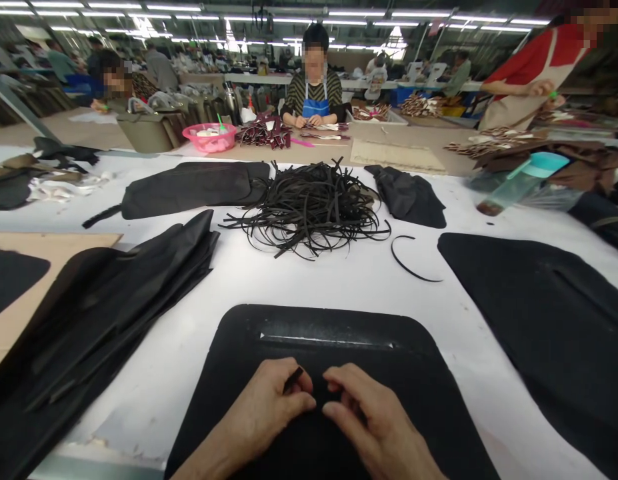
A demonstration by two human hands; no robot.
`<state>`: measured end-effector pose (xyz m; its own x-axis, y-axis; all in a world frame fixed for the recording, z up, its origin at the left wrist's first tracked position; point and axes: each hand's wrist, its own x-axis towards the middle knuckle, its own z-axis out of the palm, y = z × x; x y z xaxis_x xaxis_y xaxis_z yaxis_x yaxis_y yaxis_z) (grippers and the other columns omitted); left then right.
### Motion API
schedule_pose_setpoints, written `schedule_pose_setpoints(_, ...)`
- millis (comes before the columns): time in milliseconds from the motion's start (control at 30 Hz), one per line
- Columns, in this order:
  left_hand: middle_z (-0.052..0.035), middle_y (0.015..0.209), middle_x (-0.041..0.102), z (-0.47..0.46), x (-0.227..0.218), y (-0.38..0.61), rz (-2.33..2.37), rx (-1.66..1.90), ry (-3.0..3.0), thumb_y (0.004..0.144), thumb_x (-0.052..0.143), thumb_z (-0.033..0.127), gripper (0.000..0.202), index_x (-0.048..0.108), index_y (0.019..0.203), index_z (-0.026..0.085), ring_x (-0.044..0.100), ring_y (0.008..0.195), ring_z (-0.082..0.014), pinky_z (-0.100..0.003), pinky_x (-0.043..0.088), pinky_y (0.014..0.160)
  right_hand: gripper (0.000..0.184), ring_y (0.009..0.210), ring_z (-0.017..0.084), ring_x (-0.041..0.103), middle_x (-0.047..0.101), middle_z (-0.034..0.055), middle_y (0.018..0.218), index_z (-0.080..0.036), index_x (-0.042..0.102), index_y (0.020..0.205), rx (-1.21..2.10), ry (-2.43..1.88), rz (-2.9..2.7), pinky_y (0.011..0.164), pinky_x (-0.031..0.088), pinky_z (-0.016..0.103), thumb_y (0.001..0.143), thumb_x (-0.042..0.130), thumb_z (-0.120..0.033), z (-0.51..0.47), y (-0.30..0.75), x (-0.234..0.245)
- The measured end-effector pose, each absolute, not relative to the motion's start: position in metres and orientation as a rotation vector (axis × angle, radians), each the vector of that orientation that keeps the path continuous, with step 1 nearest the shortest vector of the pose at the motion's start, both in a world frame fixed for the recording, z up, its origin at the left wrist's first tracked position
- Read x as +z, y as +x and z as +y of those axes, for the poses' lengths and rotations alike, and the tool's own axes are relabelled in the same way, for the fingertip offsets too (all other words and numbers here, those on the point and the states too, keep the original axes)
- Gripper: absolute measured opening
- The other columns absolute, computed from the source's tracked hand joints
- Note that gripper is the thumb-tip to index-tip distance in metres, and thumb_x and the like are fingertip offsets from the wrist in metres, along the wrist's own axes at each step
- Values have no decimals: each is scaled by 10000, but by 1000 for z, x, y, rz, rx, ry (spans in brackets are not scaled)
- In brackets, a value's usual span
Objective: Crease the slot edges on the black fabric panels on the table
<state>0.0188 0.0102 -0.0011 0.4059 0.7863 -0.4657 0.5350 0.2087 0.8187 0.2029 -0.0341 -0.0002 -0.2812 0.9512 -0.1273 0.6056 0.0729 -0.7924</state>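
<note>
A black fabric panel (333, 333) with a long slit near its far edge lies flat on the white table right in front of me. My left hand (266, 410) rests on its near part, fingers curled, pinching a thin black strip (293, 380) between thumb and forefinger. My right hand (371, 417) lies beside it on the panel, fingers bent and closed, fingertips nearly touching the left hand. What the right fingers hold is hidden.
A tangled heap of black strips (313, 207) sits mid-table, one loose strip (411, 263) beside it. Stacked black panels lie left (99, 313) and right (549, 320). A teal-capped bottle (519, 183) lies far right. Other workers sit at the far tables.
</note>
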Motion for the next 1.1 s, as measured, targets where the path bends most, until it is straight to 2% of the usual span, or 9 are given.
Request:
schedule_pose_setpoints(67,53,588,494,12,0,26,1189,213,1378,652,573,198,56,579,683,151,426,566,-107,-218,299,506,385,668,111,552,582,-17,932,-258,498,1163,1155,-1560,-1860,638,446,207,792,535,-161,-29,190,3)
schedule_pose_setpoints(133,55,585,483,11,0,30,1113,184,1345,648,562,211,70,561,675,146,389,548,-100,-220,268,486,460,670,112,548,579,-11,955,-251,491,1186,1164,-1586,-1842,635,441,207,747,565,-136,-24,182,5)
schedule_pose_setpoints(267,69,562,410,10,-1,32,973,159,1347,644,556,209,62,527,624,157,331,540,-90,-224,230,473,147,685,128,541,564,-4,821,-227,594,842,1021,-1523,-1984,624,408,222,844,458,-171,-19,181,2)
schedule_pose_setpoints(333,75,554,395,12,-2,28,985,125,1342,632,591,219,97,511,621,166,338,543,-91,-223,229,473,241,651,129,525,543,-4,748,-217,556,734,924,-1579,-1997,602,385,234,895,377,-206,-17,190,0)
schedule_pose_setpoints(533,68,532,414,28,-12,-16,1129,130,1373,798,448,329,215,514,669,172,353,518,-94,-223,256,493,271,606,141,472,488,-36,632,-229,491,699,908,-1995,-1665,568,341,250,893,395,-391,-12,256,-10)
schedule_pose_setpoints(667,40,575,505,38,-13,-39,1232,179,1393,782,438,326,214,544,686,167,434,529,-107,-225,314,507,318,587,153,451,450,-28,599,-223,481,675,974,-2058,-1471,530,337,252,848,403,-478,-9,298,-30)
schedule_pose_setpoints(833,23,587,546,50,-14,-41,1403,351,1259,707,482,347,200,562,704,164,476,514,-114,-222,328,470,348,538,162,458,510,-11,601,-223,527,714,998,-2095,-1408,503,355,264,779,427,-551,-4,317,-50)
schedule_pose_setpoints(967,47,539,500,58,-27,-37,1529,437,1259,700,488,372,193,515,667,184,431,431,-103,-223,274,418,384,537,172,478,528,-5,585,-225,546,696,983,-2139,-1403,518,372,276,735,434,-590,4,318,-47)
schedule_pose_setpoints(1100,75,466,378,66,-39,-33,1662,493,1360,685,539,342,203,461,568,196,362,446,-97,-233,239,453,428,551,177,480,504,-14,567,-226,548,710,945,-2216,-1387,531,375,282,723,411,-632,10,320,-49)
